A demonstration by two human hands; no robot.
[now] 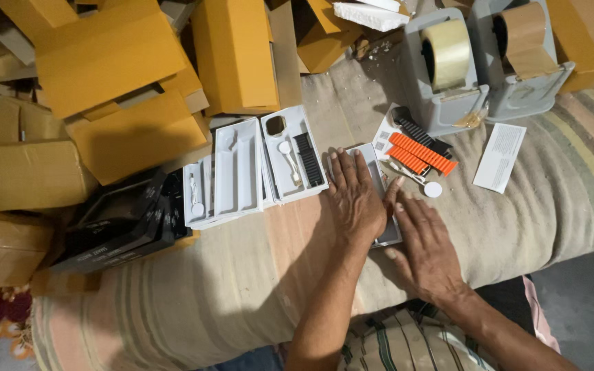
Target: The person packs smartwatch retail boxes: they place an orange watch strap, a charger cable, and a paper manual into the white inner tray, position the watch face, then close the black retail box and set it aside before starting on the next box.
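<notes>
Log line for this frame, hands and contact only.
left hand: flat on white tray | right hand: flat on same tray's right edge | orange strap: apart, untouched | surface: striped cloth

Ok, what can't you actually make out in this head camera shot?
- White tray: its contents, covered by the left hand and right hand.
- Paper leaflet: print too small to make out.
- Brown tape dispenser: top cut off by the frame edge.
- Black boxes: lying in shadow, details unclear.
</notes>
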